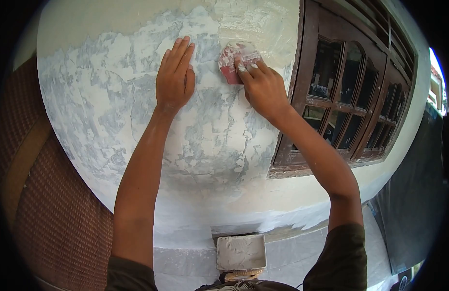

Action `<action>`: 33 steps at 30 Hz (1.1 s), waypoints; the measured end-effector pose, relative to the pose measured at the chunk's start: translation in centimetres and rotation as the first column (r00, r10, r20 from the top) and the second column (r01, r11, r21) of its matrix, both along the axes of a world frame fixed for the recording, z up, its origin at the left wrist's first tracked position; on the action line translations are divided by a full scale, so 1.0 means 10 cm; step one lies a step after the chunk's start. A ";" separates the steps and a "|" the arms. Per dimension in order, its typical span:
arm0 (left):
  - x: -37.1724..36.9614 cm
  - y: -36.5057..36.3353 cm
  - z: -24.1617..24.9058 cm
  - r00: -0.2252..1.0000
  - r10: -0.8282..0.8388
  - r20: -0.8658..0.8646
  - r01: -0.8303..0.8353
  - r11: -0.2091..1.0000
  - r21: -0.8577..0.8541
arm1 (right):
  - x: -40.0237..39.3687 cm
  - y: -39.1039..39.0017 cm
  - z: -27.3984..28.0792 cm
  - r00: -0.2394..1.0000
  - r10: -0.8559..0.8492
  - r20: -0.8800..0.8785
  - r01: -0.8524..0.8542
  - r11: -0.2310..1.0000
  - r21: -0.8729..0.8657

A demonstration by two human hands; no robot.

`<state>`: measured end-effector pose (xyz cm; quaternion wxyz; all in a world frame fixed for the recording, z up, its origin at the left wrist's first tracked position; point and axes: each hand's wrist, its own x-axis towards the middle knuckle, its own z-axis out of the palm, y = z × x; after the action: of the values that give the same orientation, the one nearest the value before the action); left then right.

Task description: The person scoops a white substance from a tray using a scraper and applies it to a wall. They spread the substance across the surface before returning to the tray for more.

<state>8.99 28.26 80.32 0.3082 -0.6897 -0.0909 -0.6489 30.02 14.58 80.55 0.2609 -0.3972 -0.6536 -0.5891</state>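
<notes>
My left hand (176,75) lies flat against the patchy white and grey wall (113,97), its fingers pointing up. To its right, my right hand (262,85) grips a red scraper (230,72) smeared with white paste and holds it against the upper wall. White paste also marks the fingers of that hand. Wet-looking, ridged paste covers the wall just above the scraper. Low in the view, near my body, is a rectangular tray (241,252) of pale paste.
A brown wooden window frame (326,102) with glass panes stands close to my right arm. Woven brown matting (64,208) is at the left. A dark sheet (414,189) hangs at the far right. Grey covering (181,264) lies below the wall.
</notes>
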 end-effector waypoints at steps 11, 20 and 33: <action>0.01 0.01 0.00 1.000 -0.006 0.007 0.006 1.000 -0.006 | -0.18 -0.18 -0.33 0.988 0.151 0.042 -0.152 0.988 0.016; 0.01 0.02 -0.01 1.000 0.001 0.007 -0.001 1.000 0.004 | -0.09 -0.02 -0.66 0.990 0.009 0.139 0.005 0.995 -0.104; 0.01 0.01 0.00 1.000 -0.010 0.017 0.010 1.000 0.020 | -0.04 0.21 0.58 0.998 -0.015 0.060 0.004 0.986 0.168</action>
<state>9.06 28.33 80.33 0.3110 -0.6816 -0.0837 -0.6570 29.67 16.68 86.36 0.2705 -0.3586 -0.6075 -0.6551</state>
